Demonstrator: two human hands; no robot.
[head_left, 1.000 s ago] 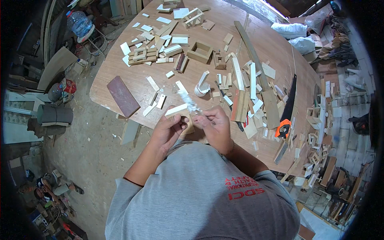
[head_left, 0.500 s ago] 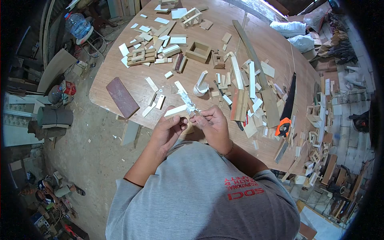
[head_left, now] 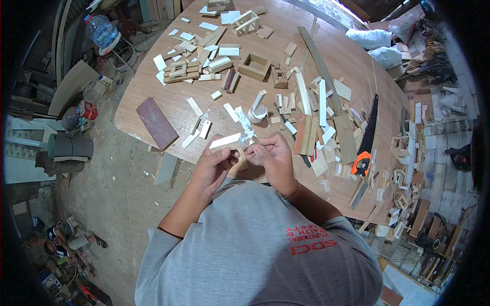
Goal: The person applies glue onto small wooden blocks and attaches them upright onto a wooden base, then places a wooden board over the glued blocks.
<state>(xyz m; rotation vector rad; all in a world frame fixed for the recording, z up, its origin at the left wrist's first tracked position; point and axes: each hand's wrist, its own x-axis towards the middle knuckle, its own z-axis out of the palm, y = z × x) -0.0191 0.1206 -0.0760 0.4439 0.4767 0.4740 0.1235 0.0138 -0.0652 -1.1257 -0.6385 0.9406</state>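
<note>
The left hand point(head_left: 213, 166) has its thumb and forefinger closed in a pinch on a wood bar point(head_left: 224, 142); the other fingers are curled in. The right hand point(head_left: 277, 158) has its thumb and forefinger closed at the lower end of a whitish strip point(head_left: 245, 124). Both parts are held in front of the chest, at the near edge of the table point(head_left: 140, 92). A brown block point(head_left: 240, 162) shows below the left fingertips; whether it is gripped cannot be told.

Work status, by judgement: partway. An open box point(head_left: 252, 75) and a slatted frame point(head_left: 246, 23), toward the far edge, appear assembled. Loose offcuts point(head_left: 193, 107) near the left corner of the near edge appear unjoined. Whether the strip is fixed to the bar cannot be told.

Materials: the bar is straight and square-edged, with a pale upper face. The strip is crumpled and glossy; its material is unclear. The table top is smooth, wood-grained, with rounded corners. A reddish-brown board point(head_left: 157, 123), flat and rectangular, lies by the left edge. A whitish cup point(head_left: 258, 116) stands beyond the hands, with a wood stick upright in it. Toward the right edge lies a handsaw point(head_left: 361, 163) with a dark tapered blade and an orange handle.
</note>
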